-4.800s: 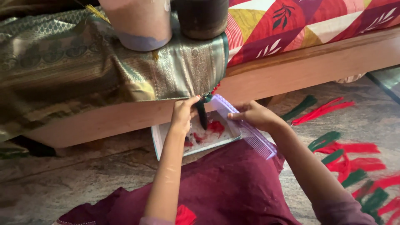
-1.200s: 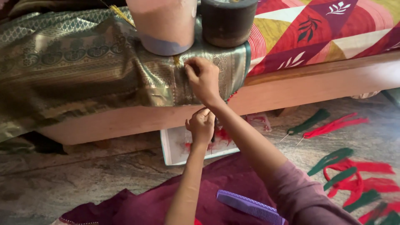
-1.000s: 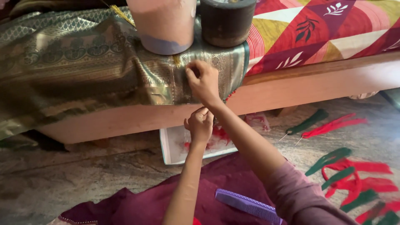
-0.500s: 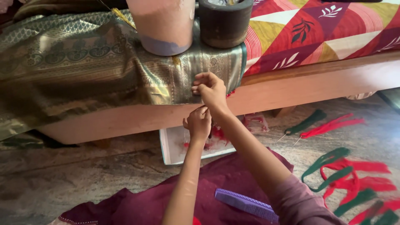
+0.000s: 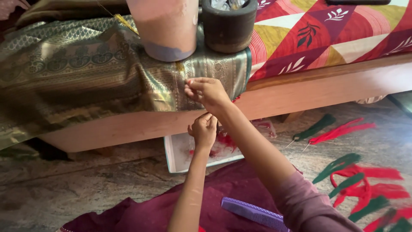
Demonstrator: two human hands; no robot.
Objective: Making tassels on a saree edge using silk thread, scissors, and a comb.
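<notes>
Green-gold brocade cloth [image 5: 98,73] is draped over the wooden bed edge [image 5: 300,92], and that's where both hands are busy. Right hand [image 5: 207,91] is up against the hanging edge of the cloth, fingertips pinched together right on the fabric, so it looks like it's nipping the cloth edge or something tiny there, too small to say which. Left hand [image 5: 203,130] sits just below it, fingers curled into a loose fist with the tips bunched upward toward the right hand; can't tell if it's actually holding anything, maybe a thread, but nothing shows. Under the hands, on the stone floor [image 5: 77,189], there's a shallow white tray [image 5: 178,154] with red fluffy stuff in it, half tucked under the bed. On top of the cloth stand a pinkish tub [image 5: 165,25] and a dark round mortar [image 5: 229,23], side by side, pinning it down. Patterned red-and-yellow bedsheet [image 5: 326,30] covers the rest of the bed. A purple comb [image 5: 253,212] lies on the maroon fabric [image 5: 206,206] across the lap. Off to the right on the floor are red and green tassels [image 5: 360,180], scattered loose, well apart from the hands.
</notes>
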